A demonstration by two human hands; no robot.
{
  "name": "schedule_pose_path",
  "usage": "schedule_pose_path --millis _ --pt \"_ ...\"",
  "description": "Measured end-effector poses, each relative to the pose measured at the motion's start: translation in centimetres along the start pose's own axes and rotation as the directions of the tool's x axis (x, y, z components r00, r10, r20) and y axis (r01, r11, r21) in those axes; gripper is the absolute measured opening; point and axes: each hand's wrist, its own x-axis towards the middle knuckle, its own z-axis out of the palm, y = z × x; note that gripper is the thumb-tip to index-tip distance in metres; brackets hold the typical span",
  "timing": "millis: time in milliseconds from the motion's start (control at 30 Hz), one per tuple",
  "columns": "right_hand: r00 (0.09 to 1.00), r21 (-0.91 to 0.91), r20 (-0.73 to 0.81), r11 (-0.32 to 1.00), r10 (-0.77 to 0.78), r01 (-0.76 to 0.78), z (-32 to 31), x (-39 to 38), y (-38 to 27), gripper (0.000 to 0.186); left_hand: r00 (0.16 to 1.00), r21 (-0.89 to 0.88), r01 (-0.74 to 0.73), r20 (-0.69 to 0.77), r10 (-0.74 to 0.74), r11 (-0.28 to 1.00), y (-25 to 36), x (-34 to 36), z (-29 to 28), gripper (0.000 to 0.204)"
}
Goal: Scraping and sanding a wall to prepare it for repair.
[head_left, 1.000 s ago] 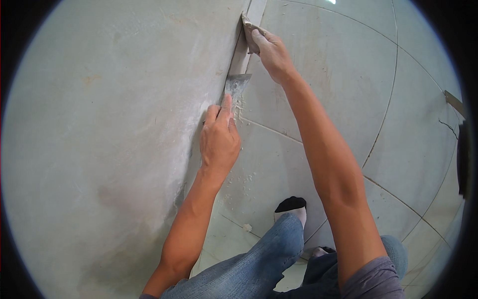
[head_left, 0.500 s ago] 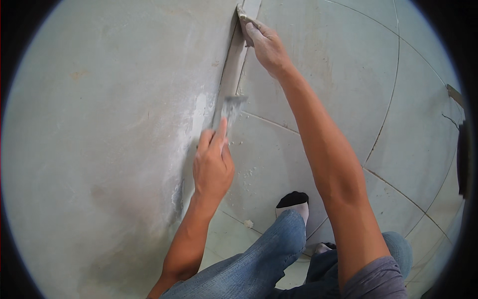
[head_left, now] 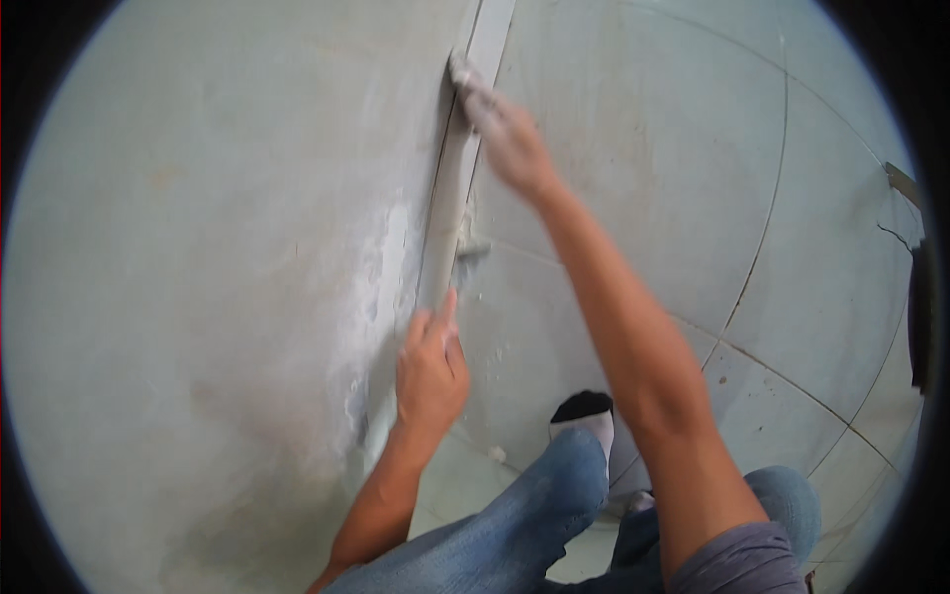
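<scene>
A pale narrow strip [head_left: 485, 40] runs along the seam between the grey wall surface [head_left: 228, 178] on the left and the tiled floor [head_left: 653, 139]. My right hand [head_left: 505, 139] grips a putty-caked tool [head_left: 458, 69] against that strip near the top; both are blurred, and the tool's shape is unclear. Lower down, my left hand [head_left: 430, 361] holds a flat scraper [head_left: 465, 259], its forefinger stretched along it and its blade beside the strip's floor-side edge. Light compound is smeared along the lower wall, and small crumbs lie on the tiles.
My socked foot [head_left: 579, 421] and jeans-clad legs [head_left: 524, 515] occupy the bottom centre. At the far right rim are a dark object [head_left: 915, 317], a short brownish flat piece [head_left: 902, 188] and a thin dark wire or crack [head_left: 896, 238].
My left hand with the scraper has moved back toward me along the strip. My right hand has shifted down and left, with the tool still against the strip.
</scene>
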Motion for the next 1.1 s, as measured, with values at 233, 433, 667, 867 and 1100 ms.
schedule_pose_path --millis 233,433,667,867,1100 --pt "0.935 -0.074 -0.156 0.948 -0.317 0.309 8.8 -7.0 -2.7 0.055 0.987 -0.123 0.043 0.162 -0.023 0.991 -1.0 -3.8 2.8 0.040" --pt "0.849 -0.243 -0.397 0.932 -0.350 0.270 3.2 7.5 -3.1 0.051 0.963 -0.162 0.156 0.244 -0.114 0.974 0.2 -3.8 2.2 0.037" --pt "0.844 -0.071 -0.290 0.889 -0.452 0.452 8.1 1.3 -6.2 0.049 0.948 -0.199 0.237 0.260 -0.182 0.951 -2.2 -4.3 2.0 0.035" --pt "0.691 -0.349 -0.189 0.705 -0.698 0.617 7.7 1.2 -9.7 0.047 0.945 -0.194 0.157 0.313 -0.091 0.968 -0.5 -3.4 3.1 0.034" --pt "0.550 -0.268 -0.748 0.927 -0.371 0.260 2.1 9.3 -9.0 0.037 0.968 -0.246 0.200 0.197 -0.153 0.948 -1.6 -4.5 1.8 0.037"
